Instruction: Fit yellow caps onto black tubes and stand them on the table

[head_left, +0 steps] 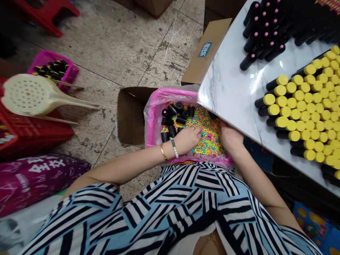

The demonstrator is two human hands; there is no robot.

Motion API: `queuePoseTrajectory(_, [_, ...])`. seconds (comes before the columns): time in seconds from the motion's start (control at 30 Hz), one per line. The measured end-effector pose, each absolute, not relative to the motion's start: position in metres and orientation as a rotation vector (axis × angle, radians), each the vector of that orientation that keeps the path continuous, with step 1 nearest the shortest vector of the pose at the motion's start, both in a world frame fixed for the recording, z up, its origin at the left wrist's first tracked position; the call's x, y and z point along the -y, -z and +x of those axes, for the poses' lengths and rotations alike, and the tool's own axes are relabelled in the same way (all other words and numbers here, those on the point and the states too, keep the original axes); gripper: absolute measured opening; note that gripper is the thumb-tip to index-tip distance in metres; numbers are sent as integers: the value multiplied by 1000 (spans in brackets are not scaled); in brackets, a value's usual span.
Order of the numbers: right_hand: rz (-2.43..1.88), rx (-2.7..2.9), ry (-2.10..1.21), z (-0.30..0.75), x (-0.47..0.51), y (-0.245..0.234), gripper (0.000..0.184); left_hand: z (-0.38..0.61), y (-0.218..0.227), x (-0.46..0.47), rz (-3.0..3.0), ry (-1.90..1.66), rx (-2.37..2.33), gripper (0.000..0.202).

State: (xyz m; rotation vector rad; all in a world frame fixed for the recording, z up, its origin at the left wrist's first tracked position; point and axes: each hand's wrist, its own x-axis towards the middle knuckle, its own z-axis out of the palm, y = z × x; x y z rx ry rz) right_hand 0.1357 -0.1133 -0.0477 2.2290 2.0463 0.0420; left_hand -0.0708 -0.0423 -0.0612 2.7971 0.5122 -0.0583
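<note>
A pink plastic basin [151, 120] lined with clear plastic is in front of my body in the head view. Small coloured beads [205, 122] in yellow, pink, blue and orange fill much of it. Several short black plastic tubes [167, 122] lie on the beads at the left side. My left hand [188, 139] is over the middle of the beads with its fingers curled; whatever they hold is hidden. A small pink piece [209, 135] lies to its right. At the basin's right side is my right hand [230, 137], its fingers mostly hidden near the table corner.
A marble-patterned table [225, 78] juts over the basin's right side. On it stand black tubes with yellow caps [300, 106] and black tubes with pink tips [262, 35]. An opened cardboard box [130, 117], a pale perforated scoop [26, 94] and a magenta basket [73, 74] are leftward.
</note>
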Motion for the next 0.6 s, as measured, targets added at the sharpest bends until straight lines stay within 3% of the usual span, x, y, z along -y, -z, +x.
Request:
queuePoseTrajectory(0.17, [2211,-2121,118,132,100,49,33,-59,59,52,2738,168,-384,27])
queuePoseTrajectory(0.3, [2311,-2182,426,139,110,40,23,-71,61,40,2353,-43,-439,32])
queuePoseTrajectory(0.43, [2502,-2268,978,142,136,33,10,-88,54,27,1923,-181,-470,39])
queuePoseTrajectory(0.6, [2724,-1958,1866,137,157,4,13,-81,22,19,1821,-354,-476,37])
